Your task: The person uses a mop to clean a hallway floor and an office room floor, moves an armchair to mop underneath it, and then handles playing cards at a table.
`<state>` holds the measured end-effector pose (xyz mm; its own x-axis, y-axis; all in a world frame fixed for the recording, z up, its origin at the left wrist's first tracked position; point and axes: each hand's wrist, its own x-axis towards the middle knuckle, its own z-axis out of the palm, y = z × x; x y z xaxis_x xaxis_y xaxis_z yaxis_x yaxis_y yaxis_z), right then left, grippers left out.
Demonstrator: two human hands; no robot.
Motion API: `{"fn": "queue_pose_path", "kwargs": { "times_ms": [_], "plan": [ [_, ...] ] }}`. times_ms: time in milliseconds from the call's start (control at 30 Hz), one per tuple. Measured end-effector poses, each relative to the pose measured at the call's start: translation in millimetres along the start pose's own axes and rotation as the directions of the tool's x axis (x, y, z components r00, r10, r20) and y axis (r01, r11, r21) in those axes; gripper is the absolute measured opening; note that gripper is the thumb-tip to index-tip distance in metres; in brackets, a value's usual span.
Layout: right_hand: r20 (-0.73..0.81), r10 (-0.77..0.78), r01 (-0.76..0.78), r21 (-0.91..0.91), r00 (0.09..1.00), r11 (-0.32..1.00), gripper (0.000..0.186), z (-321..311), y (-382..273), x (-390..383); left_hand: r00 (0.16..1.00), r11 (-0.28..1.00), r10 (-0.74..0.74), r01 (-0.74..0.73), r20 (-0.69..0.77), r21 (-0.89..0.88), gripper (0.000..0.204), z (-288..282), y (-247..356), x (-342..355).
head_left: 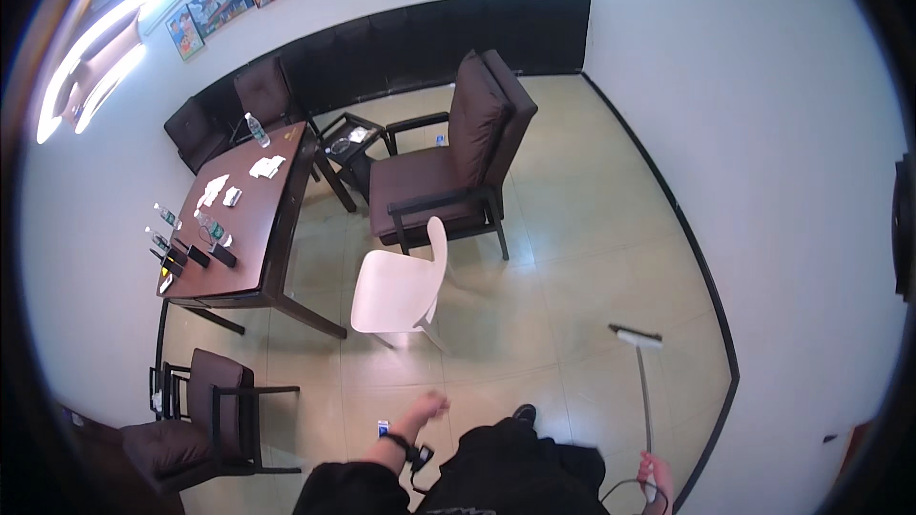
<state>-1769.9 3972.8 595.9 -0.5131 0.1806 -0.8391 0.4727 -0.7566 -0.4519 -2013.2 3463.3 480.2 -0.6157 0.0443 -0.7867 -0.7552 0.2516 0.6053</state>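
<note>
My right hand (655, 472) grips the long pale handle of a floor broom or squeegee (645, 391), low at the right of the view. Its head (635, 337), dark and white, is on or just above the tiled floor near the right wall. My left hand (429, 404) hangs out ahead of my body with fingers loosely bent and nothing seen in them; a dark device is strapped at that wrist. A white plastic chair (391, 291) stands in front of me, nearest to that hand.
A brown table (243, 262) with bottles, white papers and black devices stands left. Behind are a large armchair (420, 181), a small side table (339, 124) and further chairs (262, 91). Another chair (215, 410) is at lower left. The right wall (754, 181) borders the floor.
</note>
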Motion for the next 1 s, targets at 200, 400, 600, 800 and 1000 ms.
{"fn": "queue_pose_path", "kwargs": {
  "times_ms": [200,400,600,800,1000],
  "plan": [
    [-0.143,-0.119,0.066,-0.332,0.983,0.941,0.016,70,-171,113,0.923,0.888,0.383,-0.381,0.045,0.258,0.023,87,310,38],
    [-0.002,-0.141,0.119,-0.515,0.99,0.849,0.013,127,-346,237,0.824,0.745,0.565,-0.536,0.052,0.397,0.024,163,470,130],
    [0.065,-0.028,0.068,-0.751,0.997,0.657,0.012,268,-507,356,0.934,0.9,0.357,-0.341,-0.009,0.27,0.028,186,525,175],
    [0.21,0.122,0.102,-0.808,0.97,0.58,0.012,429,-659,495,0.952,0.9,-0.024,0.153,-0.306,0.407,0.023,196,464,311],
    [0.246,0.248,0.083,-0.845,0.937,0.528,0.01,609,-746,609,0.996,0.954,-0.088,0.092,-0.026,0.286,0.027,208,505,404]
  ]
}}
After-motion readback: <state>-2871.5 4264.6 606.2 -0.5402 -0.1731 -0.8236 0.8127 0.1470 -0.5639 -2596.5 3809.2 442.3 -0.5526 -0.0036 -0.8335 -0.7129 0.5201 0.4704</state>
